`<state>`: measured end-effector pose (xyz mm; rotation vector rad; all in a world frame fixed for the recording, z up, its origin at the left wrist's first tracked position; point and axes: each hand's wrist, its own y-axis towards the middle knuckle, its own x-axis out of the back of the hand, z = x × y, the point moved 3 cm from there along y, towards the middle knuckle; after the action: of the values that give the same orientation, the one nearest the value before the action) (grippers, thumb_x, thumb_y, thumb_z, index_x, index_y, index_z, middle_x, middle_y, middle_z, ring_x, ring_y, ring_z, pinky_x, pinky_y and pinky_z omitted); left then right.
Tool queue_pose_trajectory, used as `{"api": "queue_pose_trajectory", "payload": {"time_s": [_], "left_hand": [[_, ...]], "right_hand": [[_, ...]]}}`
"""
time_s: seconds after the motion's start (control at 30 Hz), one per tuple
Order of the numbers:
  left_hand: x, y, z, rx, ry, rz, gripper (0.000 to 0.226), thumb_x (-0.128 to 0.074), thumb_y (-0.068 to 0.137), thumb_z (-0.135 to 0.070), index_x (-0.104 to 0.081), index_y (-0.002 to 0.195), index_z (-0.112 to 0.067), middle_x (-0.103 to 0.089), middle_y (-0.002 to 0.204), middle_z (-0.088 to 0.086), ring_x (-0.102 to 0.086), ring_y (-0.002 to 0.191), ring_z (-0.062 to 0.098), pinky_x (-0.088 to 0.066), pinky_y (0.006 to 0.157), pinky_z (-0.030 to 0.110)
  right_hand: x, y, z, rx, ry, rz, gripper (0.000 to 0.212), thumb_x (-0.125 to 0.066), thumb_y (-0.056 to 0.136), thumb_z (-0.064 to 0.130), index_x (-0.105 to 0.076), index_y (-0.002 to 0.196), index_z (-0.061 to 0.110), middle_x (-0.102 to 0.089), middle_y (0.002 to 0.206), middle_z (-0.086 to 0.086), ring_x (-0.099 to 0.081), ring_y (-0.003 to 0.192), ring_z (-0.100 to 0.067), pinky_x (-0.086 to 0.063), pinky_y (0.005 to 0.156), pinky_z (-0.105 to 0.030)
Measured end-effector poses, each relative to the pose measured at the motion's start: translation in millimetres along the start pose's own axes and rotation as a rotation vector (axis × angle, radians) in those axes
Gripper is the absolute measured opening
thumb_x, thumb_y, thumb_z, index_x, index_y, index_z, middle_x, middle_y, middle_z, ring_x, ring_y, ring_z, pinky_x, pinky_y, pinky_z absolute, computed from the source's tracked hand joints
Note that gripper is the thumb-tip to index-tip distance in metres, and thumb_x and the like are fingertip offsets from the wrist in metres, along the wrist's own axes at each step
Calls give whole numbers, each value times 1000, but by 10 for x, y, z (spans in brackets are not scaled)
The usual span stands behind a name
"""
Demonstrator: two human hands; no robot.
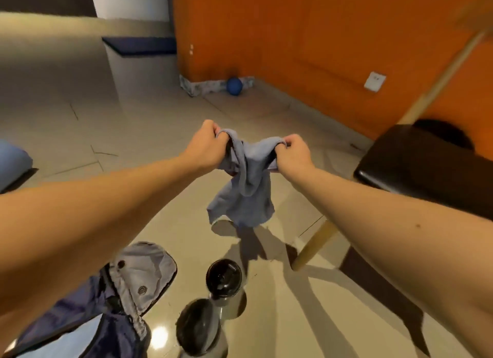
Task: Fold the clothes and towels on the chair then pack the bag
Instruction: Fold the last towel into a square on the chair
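Both hands, left hand (206,147) and right hand (292,155), hold a grey cloth (244,187) up, fingers clamped on its top edge, above the floor (80,104) beside the chair (416,165).

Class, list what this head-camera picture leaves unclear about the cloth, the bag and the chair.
1. Head view: the grey-blue cloth is bunched between the left hand and right hand; garment or towel cannot be told.
2. The bag: the left forearm and the bottom edge cut it off; its contents are hidden.
3. The chair: the right forearm covers part of the seat; the dark shape at its far end is too shadowed to identify.
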<state>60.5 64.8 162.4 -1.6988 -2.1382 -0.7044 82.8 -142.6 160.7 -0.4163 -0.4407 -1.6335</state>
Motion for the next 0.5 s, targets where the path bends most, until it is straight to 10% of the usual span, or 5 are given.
{"api": "queue_pose_trajectory", "payload": {"time_s": [0.5], "left_hand": [[641,-1364,-3241,-349,7,32,17,-43,108,-27,-47,102,-12,-49,79,2,-43,65,17,-32,53,30]], "right_hand": [[2520,-1910,1374,-130,148,-6,19,-54,93,-16,-65,95,-1,-65,96,-17,-69,98,-35,-61,87,-52]]}}
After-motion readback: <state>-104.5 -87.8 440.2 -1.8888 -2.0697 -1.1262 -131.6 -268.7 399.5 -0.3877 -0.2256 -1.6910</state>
